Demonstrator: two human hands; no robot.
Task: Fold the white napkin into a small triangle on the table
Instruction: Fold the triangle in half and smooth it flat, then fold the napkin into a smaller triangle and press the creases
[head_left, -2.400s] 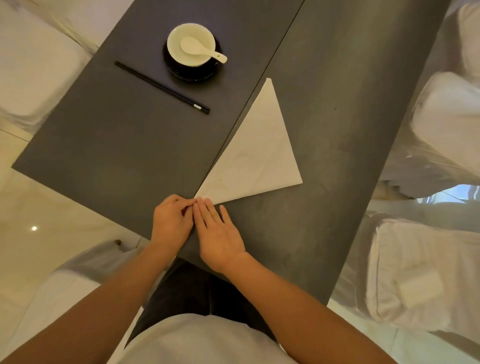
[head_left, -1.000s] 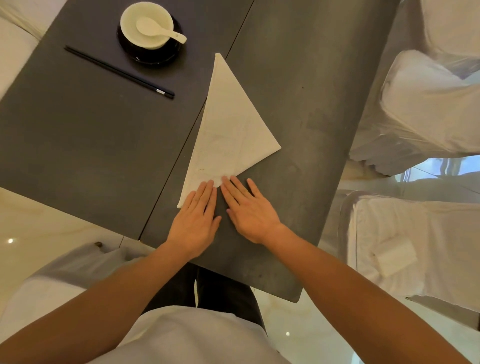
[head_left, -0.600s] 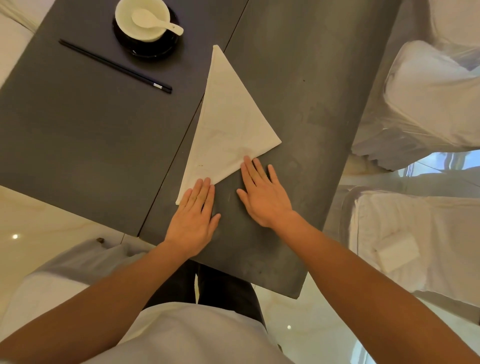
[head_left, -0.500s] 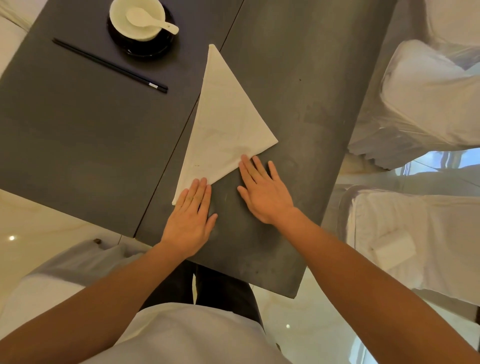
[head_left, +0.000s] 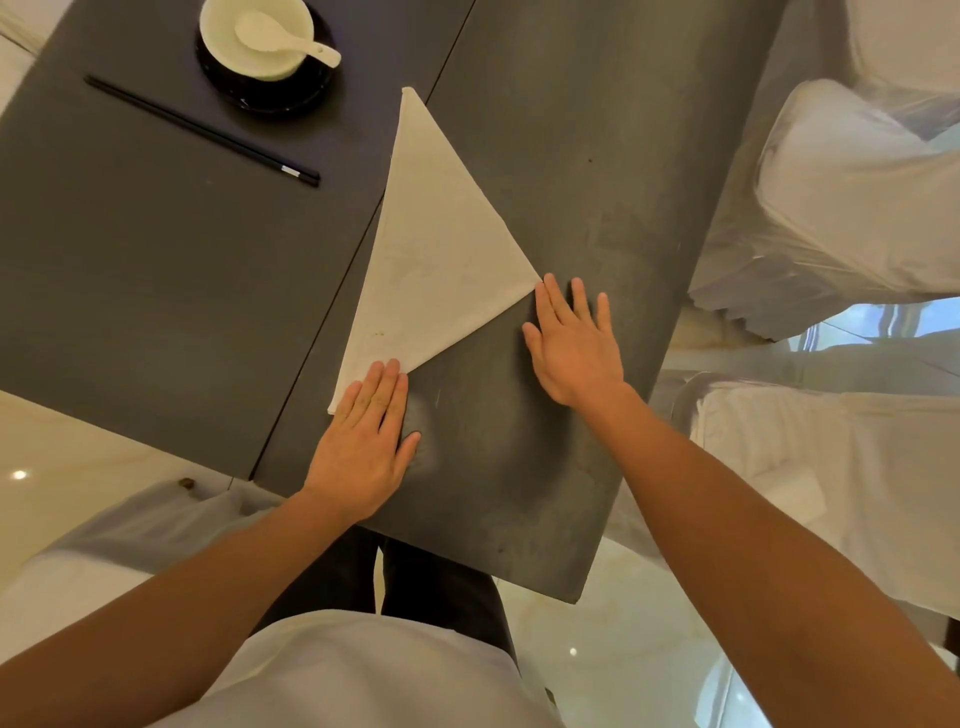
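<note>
The white napkin (head_left: 434, 260) lies flat on the dark table (head_left: 545, 441) as a large triangle, one tip pointing away from me. My left hand (head_left: 366, 439) rests flat with its fingertips on the napkin's near-left corner. My right hand (head_left: 574, 343) lies flat on the table, fingers spread, its index fingertip touching the napkin's right corner. Neither hand grips anything.
A white bowl with a spoon (head_left: 260, 39) sits on a black saucer at the far left, with black chopsticks (head_left: 202, 130) beside it. White-covered chairs (head_left: 852, 197) stand right of the table. A seam (head_left: 332, 296) runs along the tabletop under the napkin's left edge.
My right hand has slid along the napkin's near edge from beside my left hand out to the right corner. My left hand has stayed on the near-left corner.
</note>
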